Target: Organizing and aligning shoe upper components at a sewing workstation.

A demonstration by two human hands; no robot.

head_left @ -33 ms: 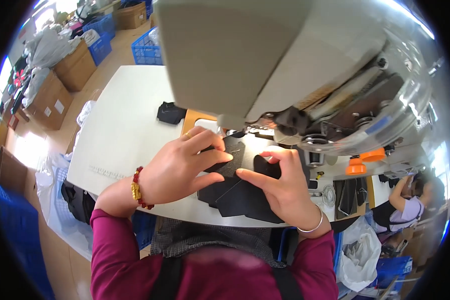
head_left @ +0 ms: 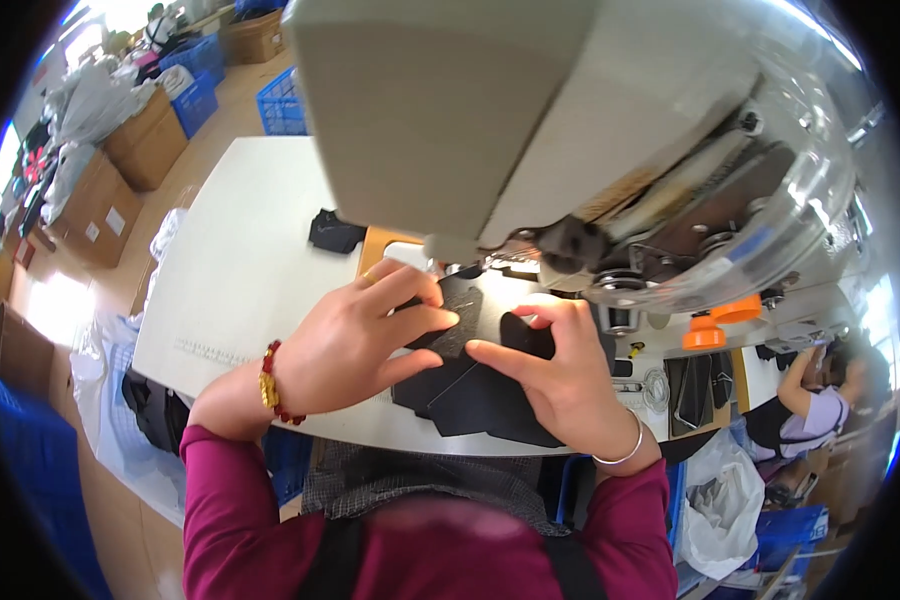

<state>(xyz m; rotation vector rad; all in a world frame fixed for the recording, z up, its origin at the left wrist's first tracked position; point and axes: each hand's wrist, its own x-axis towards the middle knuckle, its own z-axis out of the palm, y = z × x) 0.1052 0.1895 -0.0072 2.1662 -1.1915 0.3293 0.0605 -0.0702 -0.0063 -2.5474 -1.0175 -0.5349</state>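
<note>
Under the grey head of the industrial sewing machine (head_left: 530, 110), flat black fabric pieces (head_left: 475, 395) lie on the white worktable (head_left: 240, 260), stacked and overlapping at the table's near edge. Both hands press down on them from either side. The left hand (head_left: 355, 335), with a red bead bracelet at the wrist, lies spread and nearly flat, its fingers (head_left: 420, 322) reaching rightward across the upper piece, thumb below. The right hand (head_left: 560, 370), wearing a thin silver bangle, is loosely curled, fingertips bent onto the cloth close to the machine's needle area, thumb stretched left until it nearly meets the left thumb. Neither hand grips; each pins the fabric to the table. Farther back on the table lies a small dark cloth scrap (head_left: 335, 232).
</note>
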